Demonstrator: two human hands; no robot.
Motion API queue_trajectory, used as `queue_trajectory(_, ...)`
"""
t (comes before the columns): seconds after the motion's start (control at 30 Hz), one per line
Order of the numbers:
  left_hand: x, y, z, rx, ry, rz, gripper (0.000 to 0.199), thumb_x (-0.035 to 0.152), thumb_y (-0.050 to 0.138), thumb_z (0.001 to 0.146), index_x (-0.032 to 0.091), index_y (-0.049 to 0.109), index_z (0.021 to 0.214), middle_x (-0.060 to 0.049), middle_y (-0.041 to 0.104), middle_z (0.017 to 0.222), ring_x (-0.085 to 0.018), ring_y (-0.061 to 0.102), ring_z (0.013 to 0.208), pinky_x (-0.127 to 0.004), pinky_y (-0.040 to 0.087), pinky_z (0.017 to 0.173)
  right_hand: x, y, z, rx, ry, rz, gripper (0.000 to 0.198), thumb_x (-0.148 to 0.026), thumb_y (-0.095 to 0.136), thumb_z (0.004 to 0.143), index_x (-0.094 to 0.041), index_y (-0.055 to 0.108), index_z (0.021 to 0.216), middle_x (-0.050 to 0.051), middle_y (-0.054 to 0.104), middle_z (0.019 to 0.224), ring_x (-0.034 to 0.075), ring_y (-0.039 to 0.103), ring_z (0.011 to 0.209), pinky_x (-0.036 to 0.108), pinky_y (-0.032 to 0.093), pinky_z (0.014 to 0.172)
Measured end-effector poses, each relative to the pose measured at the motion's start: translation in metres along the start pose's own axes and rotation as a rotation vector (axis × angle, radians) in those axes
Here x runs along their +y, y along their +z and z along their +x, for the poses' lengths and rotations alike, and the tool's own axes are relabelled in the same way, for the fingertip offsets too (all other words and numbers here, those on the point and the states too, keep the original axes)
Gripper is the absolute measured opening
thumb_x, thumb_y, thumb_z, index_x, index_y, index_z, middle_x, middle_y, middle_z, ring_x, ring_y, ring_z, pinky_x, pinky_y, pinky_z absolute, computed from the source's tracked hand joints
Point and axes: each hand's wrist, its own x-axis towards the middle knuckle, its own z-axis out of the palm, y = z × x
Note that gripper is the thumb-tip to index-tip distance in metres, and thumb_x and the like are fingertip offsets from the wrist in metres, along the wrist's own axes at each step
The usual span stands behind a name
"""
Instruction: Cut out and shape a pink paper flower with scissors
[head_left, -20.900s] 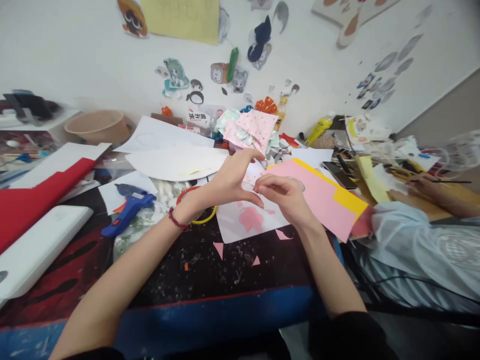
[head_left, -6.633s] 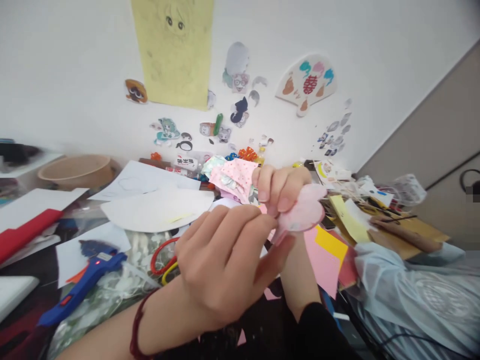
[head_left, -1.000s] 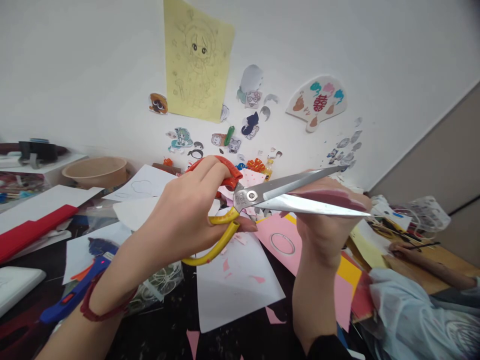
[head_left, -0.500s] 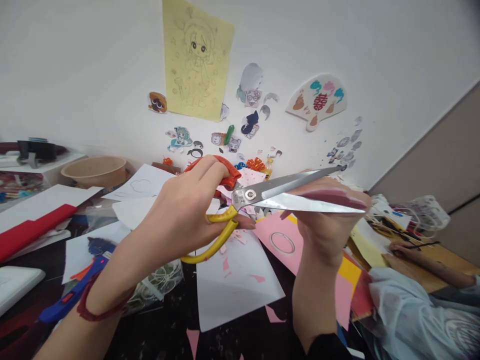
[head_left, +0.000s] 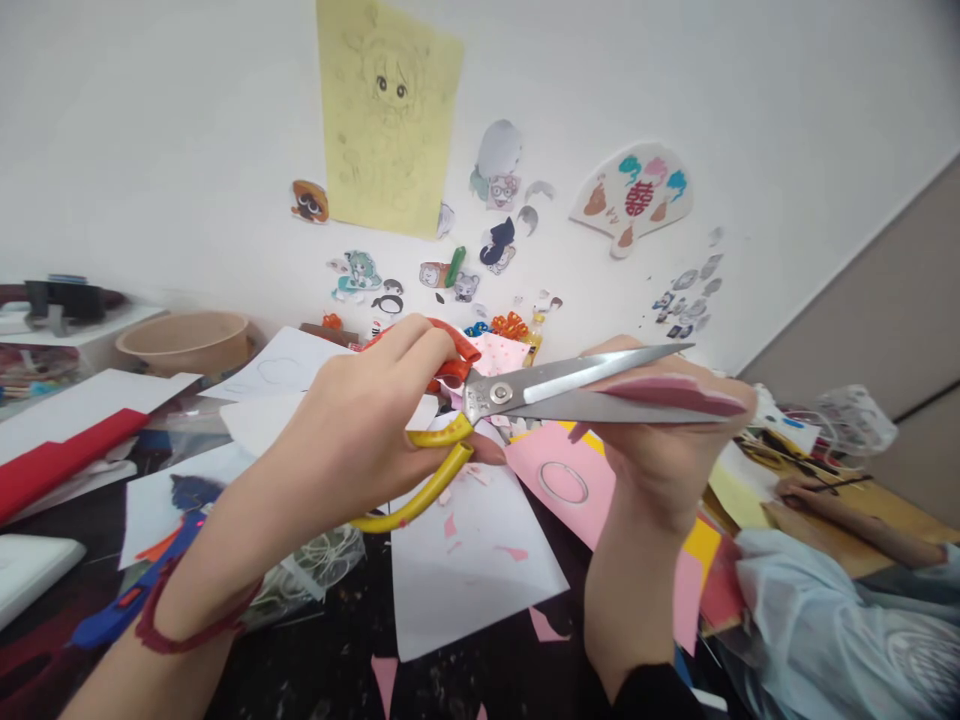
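Observation:
In the head view, my left hand [head_left: 375, 400] is closed around the red and yellow handles of a large pair of scissors [head_left: 500, 393]. Its blades point right and stand partly apart. Between them shows a narrow piece of pink paper [head_left: 675, 391], seen almost edge-on. My right hand [head_left: 656, 470] is raised with the wrist bent, gripping this paper from behind; the blades and the paper hide most of its fingers. Under both hands lies a white sheet [head_left: 472, 580] with small pink scraps on it.
Pink paper with a drawn oval [head_left: 540, 460] lies beyond the white sheet. A blue glue gun [head_left: 127, 605] and a red strip [head_left: 67, 460] are at left, near a beige basin [head_left: 184, 340]. At right, another person's hand [head_left: 802, 490] holds a dark pen. Cutouts hang on the wall.
The scissor blades have closed a little, and their tips sit slightly farther right. My right hand has moved slightly right, and more of the pink paper shows. The view has shifted a little.

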Motion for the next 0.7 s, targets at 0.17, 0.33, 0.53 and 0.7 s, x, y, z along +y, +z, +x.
queue_trajectory(0.17, 0.0016, -0.0006, -0.0002, -0.025, -0.015, -0.007, 0.035, 0.049, 0.066, 0.086, 0.021, 0.050, 0.100, -0.005, 0.063, 0.099, -0.015, 0.052, 0.064, -0.028, 0.036, 0.052, 0.0015, -0.0046, -0.0041, 0.017, 0.008, -0.061, 0.009, -0.032, 0.085, 0.072, -0.036, 0.078, 0.077, -0.003, 0.066, 0.056, 0.020, 0.063, 0.056, 0.038, 0.053, 0.053)
queue_trajectory(0.33, 0.0013, -0.0005, -0.0009, -0.054, -0.032, -0.043, 0.035, 0.050, 0.065, 0.087, 0.021, 0.050, 0.098, -0.005, 0.062, 0.098, -0.014, 0.048, 0.062, -0.029, 0.037, 0.054, -0.0022, -0.0067, -0.0046, 0.006, 0.022, -0.044, 0.014, -0.033, 0.085, 0.073, -0.038, 0.080, 0.084, -0.003, 0.067, 0.058, 0.021, 0.065, 0.060, 0.041, 0.060, 0.061)
queue_trajectory(0.53, 0.0027, -0.0008, -0.0005, -0.053, -0.014, -0.086, 0.043, 0.058, 0.068, 0.085, 0.020, 0.051, 0.096, -0.004, 0.062, 0.096, -0.013, 0.044, 0.061, -0.028, 0.037, 0.055, -0.0051, -0.0077, 0.0007, -0.062, -0.011, 0.032, 0.018, -0.023, 0.083, 0.073, -0.034, 0.081, 0.087, -0.004, 0.068, 0.058, 0.018, 0.065, 0.063, 0.038, 0.061, 0.062)
queue_trajectory(0.7, 0.0044, -0.0036, -0.0006, -0.100, -0.021, -0.075, 0.045, 0.059, 0.068, 0.085, 0.018, 0.050, 0.094, -0.002, 0.060, 0.096, -0.012, 0.042, 0.064, -0.027, 0.036, 0.057, 0.0005, -0.0060, 0.0022, -0.044, -0.116, 0.096, 0.021, -0.013, 0.084, 0.068, -0.027, 0.081, 0.083, -0.002, 0.070, 0.062, 0.017, 0.065, 0.061, 0.035, 0.059, 0.056)
